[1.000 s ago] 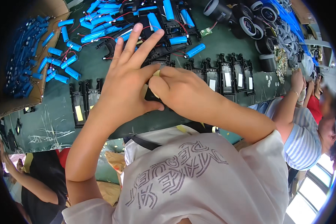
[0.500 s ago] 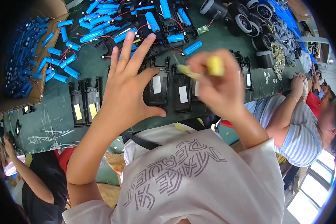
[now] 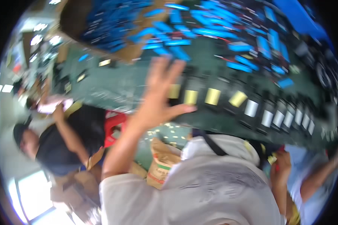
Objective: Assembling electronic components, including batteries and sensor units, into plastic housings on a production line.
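Note:
My left hand [image 3: 157,95] is open, fingers spread and thumb out, over the left end of a row of black plastic cases [image 3: 210,107]. Several cases at this end carry a yellow patch [image 3: 213,96]. Farther right, white patches [image 3: 267,118] lie on the cases instead. Low at the right, beside my body, my right hand [image 3: 282,165] is closed with a small pale yellow piece [image 3: 272,160] at its fingers. Blur hides what that piece is. Beyond the cases are loose blue cylindrical cells [image 3: 212,33], some with red wires.
At the far left of the table stands a cardboard box [image 3: 137,52] full of blue cells. Dark round parts [image 3: 323,73] are heaped at the far right. A person in black [image 3: 77,131] works to my left; another person's arm [image 3: 321,176] is at right. A brown paper bag [image 3: 159,165] stands below the table edge.
The view has swung left and is blurred. My right hand has dropped from above the cases to beside my body at the right. My left hand stays spread, now over the yellow-patched cases.

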Demonstrator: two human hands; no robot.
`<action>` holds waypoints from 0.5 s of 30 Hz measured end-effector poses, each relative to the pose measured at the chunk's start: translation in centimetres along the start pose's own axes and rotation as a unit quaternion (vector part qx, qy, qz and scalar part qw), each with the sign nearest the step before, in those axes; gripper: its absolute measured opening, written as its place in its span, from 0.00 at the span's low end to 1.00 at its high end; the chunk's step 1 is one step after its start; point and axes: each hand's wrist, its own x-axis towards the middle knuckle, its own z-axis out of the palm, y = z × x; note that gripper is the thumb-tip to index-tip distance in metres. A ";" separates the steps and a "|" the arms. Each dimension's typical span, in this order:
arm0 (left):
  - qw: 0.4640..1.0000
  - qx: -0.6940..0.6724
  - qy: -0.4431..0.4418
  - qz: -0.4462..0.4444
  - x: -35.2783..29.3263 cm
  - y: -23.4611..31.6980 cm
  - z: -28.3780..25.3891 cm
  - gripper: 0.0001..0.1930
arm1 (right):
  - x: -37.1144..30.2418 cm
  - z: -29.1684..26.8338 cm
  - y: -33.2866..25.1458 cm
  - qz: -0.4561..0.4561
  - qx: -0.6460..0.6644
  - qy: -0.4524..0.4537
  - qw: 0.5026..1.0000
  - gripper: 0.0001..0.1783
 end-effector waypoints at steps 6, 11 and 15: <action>0.997 -0.061 0.040 0.028 0.0 3.5 3.9 0.42 | 9.4 -0.7 -5.8 -0.261 0.056 0.081 0.960 0.14; 0.994 -0.029 0.038 0.096 1.0 4.9 3.2 0.47 | 16.8 0.7 -8.2 -0.235 0.066 0.049 0.969 0.15; 0.964 -0.085 0.004 0.253 4.7 7.2 4.6 0.43 | 17.8 0.9 -8.5 -0.234 0.053 0.024 0.971 0.15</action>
